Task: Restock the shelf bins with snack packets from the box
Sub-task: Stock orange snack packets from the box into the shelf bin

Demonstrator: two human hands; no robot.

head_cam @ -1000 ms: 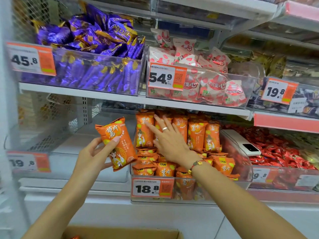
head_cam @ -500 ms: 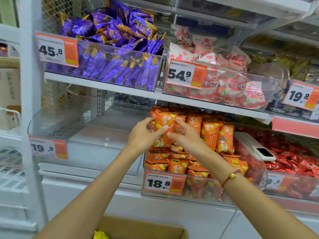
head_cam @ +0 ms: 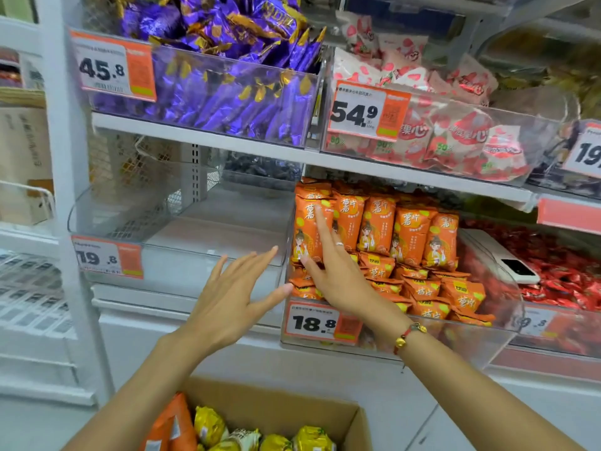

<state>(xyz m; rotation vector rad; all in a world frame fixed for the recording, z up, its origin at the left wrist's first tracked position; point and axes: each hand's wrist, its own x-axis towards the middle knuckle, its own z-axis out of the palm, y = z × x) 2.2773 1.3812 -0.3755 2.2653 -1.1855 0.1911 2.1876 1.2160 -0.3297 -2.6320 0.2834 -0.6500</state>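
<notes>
Orange snack packets [head_cam: 377,229] stand upright in rows, printed with, seemingly, cartoon figures.

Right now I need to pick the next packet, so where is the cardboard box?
In the head view the cardboard box sits open at the bottom centre, below the bin of orange packets, between the person's forearms.

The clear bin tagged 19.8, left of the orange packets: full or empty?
Empty: the clear bin shows only its bare floor; no packets inside.
</notes>
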